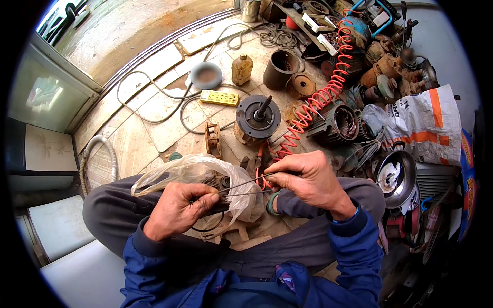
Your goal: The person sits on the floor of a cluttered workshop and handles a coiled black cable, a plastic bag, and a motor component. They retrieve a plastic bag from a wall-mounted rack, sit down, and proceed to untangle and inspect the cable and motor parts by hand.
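Note:
A thin dark loop, which looks like a rubber O-ring (247, 193), is stretched above my lap in two strands. My left hand (179, 206) pinches one end between thumb and fingers. The other end is gripped by the thumb and fingertips of my right hand (308, 178), slightly higher and farther off. Below the loop a clear plastic bag (177, 167) stands open between my legs, with dark parts inside that I cannot make out. Just beyond is a motor part (248, 124), upright on the tiles, its dark round flange and shaft pointing up.
A coiled red air hose (336, 77) runs down from the back right. Ahead lie a yellow power strip (219, 97), a dirty bottle (242, 69), a grey bowl (206, 84) and a hollow cylinder (280, 70). On the right are a black pan (405, 196), a white sack (426, 120) and motor parts.

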`<state>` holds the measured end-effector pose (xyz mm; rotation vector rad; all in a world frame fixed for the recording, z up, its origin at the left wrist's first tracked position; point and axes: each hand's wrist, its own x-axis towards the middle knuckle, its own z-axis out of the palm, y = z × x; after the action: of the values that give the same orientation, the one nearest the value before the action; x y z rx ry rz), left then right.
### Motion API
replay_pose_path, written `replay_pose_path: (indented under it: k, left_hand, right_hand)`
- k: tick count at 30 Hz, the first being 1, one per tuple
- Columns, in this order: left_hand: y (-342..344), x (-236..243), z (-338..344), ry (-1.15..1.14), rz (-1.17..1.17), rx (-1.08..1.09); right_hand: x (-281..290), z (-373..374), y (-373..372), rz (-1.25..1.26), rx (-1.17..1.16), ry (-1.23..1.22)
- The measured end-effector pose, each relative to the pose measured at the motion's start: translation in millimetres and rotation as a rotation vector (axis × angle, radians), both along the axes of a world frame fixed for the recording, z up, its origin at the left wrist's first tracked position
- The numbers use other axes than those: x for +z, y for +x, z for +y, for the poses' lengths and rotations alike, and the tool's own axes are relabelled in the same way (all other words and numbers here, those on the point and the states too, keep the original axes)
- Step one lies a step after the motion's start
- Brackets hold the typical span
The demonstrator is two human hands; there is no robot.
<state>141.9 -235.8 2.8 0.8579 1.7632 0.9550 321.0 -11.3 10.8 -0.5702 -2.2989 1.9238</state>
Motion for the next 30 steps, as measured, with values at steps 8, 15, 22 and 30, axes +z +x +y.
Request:
replay_pose_path:
  k: [8, 15, 22, 30]
  left_hand:
    - [-4, 1, -2, 0.085, -0.291, 0.156]
    - [-3, -4, -4, 0.139, -0.209, 0.147]
    - [4, 5, 0, 0.139, -0.114, 0.124]
    - [0, 16, 0, 0.051, -0.121, 0.065]
  right_hand:
    - [0, 4, -3, 0.012, -0.019, -0.015]
    - [3, 10, -5, -0.01, -0.036, 0.172]
    - [-26, 56, -37, 0.004, -0.286, 0.362]
    - [-83, 121, -72, -0.034, -0.444, -0.18]
